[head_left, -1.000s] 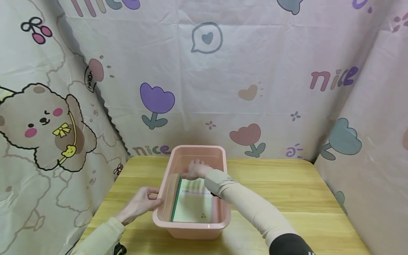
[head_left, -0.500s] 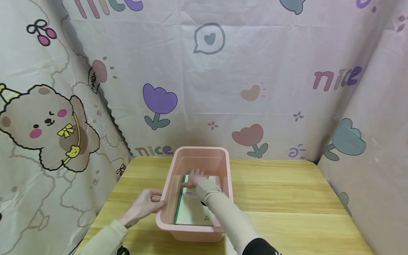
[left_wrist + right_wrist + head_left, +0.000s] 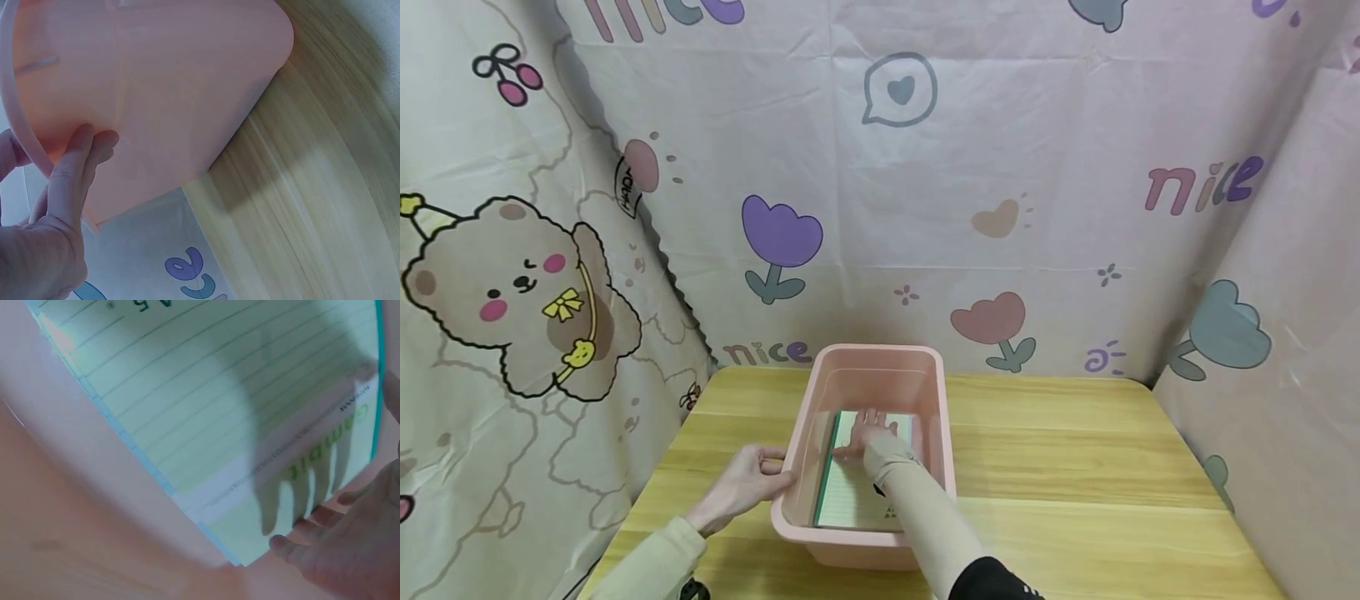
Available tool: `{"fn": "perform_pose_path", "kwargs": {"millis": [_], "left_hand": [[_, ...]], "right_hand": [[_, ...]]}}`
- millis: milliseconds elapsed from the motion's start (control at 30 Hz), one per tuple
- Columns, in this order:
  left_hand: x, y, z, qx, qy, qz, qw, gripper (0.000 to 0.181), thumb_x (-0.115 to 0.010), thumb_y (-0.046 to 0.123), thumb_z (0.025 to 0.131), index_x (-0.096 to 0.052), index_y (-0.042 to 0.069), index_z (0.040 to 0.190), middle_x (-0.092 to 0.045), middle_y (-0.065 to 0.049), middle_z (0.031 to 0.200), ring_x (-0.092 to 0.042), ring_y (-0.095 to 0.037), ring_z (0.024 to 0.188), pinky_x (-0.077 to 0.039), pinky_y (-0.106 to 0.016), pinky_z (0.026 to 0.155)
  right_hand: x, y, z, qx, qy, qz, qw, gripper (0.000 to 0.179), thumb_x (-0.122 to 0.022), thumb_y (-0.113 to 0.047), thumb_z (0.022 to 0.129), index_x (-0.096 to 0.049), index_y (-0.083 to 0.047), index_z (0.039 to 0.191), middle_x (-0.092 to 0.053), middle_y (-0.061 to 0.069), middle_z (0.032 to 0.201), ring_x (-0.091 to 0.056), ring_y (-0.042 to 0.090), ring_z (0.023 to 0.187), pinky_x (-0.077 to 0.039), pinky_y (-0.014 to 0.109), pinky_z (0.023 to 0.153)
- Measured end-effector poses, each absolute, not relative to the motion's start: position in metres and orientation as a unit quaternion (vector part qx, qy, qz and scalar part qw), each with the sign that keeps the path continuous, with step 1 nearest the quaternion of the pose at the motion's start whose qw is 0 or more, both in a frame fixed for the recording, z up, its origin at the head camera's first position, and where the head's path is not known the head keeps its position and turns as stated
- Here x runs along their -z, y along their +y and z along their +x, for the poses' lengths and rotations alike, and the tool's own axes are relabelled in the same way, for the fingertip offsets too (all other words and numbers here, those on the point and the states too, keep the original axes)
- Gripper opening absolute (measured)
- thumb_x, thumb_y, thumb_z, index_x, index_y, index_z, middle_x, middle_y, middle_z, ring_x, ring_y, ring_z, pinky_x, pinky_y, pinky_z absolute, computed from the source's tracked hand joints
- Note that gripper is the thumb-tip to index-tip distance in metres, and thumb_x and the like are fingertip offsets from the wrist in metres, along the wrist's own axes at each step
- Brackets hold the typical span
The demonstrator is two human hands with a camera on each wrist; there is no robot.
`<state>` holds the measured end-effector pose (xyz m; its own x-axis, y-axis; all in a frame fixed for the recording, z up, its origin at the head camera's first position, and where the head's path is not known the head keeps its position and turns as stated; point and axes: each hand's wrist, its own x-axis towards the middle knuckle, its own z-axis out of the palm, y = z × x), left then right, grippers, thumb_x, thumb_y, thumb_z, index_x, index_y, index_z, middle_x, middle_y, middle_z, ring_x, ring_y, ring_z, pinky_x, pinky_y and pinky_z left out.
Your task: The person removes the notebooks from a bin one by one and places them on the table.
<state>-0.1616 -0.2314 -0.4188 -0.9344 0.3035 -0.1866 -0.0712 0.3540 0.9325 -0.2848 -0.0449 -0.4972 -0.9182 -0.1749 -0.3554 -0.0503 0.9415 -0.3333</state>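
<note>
A pink plastic tub (image 3: 797,521) stands on the table with a light green lined notebook (image 3: 848,504) lying flat in it. The notebook has a darker green spine on its left side and "Gambit" and "A5" printed on its cover. At the tub's left rim, my left hand (image 3: 747,483) grips the wall between thumb and fingers; in the left wrist view its fingers (image 3: 78,156) lie along the outer side. My right hand (image 3: 867,437) is down inside the tub, fingers spread over the notebook's far end. Whether it touches the cover is hard to tell.
The wooden table (image 3: 1075,475) extends to both sides of the tub. A printed curtain (image 3: 910,183) hangs behind the table and along both sides. The tub's far end is close to the back curtain.
My right hand has moved from above the tub's far part down and nearer over the notebook. My left hand keeps its grip on the rim. The whole view has shifted slightly.
</note>
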Motion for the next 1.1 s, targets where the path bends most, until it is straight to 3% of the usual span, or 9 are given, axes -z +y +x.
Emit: {"fn": "perform_pose_path", "kwargs": {"millis": [200,467,633,967,1100], "left_hand": [[0.418,-0.23,-0.162,-0.561,0.809,0.071,0.163,0.054,-0.058,0.002,0.092,-0.04,-0.027,0.134,-0.069,-0.035,0.111,-0.073,-0.041,0.1,-0.065,-0.04,0.083],[0.419,-0.231,-0.161,-0.559,0.81,0.074,0.158,0.054,-0.059,0.002,0.092,-0.04,-0.027,0.134,-0.07,-0.034,0.11,-0.074,-0.039,0.097,-0.066,-0.04,0.082],[0.419,-0.231,-0.161,-0.553,0.816,0.072,0.154,0.053,-0.059,0.003,0.092,-0.041,-0.027,0.134,-0.071,-0.034,0.11,-0.074,-0.039,0.098,-0.066,-0.04,0.082],[0.419,-0.231,-0.161,-0.554,0.815,0.069,0.155,0.054,-0.059,0.003,0.092,-0.041,-0.027,0.134,-0.071,-0.033,0.108,-0.074,-0.04,0.097,-0.066,-0.042,0.082],[0.419,-0.231,-0.16,-0.555,0.814,0.072,0.153,0.054,-0.059,0.003,0.092,-0.042,-0.027,0.133,-0.072,-0.032,0.106,-0.074,-0.04,0.096,-0.066,-0.041,0.081]], "right_hand": [[0.511,-0.05,-0.288,0.145,0.976,-0.06,0.15,0.111,-0.068,-0.071,0.079,-0.026,-0.005,0.158,-0.023,0.015,0.167,-0.022,0.034,0.156,-0.028,0.055,0.127],[0.515,-0.051,-0.286,0.099,0.988,-0.07,0.097,0.113,-0.069,-0.077,0.074,-0.035,-0.005,0.154,-0.036,0.014,0.158,-0.036,0.033,0.146,-0.032,0.056,0.125],[0.522,-0.053,-0.294,0.076,0.99,-0.071,0.1,0.112,-0.072,-0.076,0.071,-0.036,-0.008,0.152,-0.038,0.011,0.155,-0.035,0.029,0.145,-0.027,0.055,0.128],[0.542,-0.053,-0.311,0.08,0.99,-0.085,0.08,0.107,-0.08,-0.074,0.063,-0.047,-0.009,0.142,-0.046,0.01,0.144,-0.042,0.026,0.136,-0.037,0.051,0.122],[0.543,-0.053,-0.315,0.09,0.989,-0.087,0.079,0.107,-0.081,-0.073,0.062,-0.047,-0.009,0.141,-0.046,0.01,0.144,-0.041,0.027,0.136,-0.034,0.052,0.123]]}}
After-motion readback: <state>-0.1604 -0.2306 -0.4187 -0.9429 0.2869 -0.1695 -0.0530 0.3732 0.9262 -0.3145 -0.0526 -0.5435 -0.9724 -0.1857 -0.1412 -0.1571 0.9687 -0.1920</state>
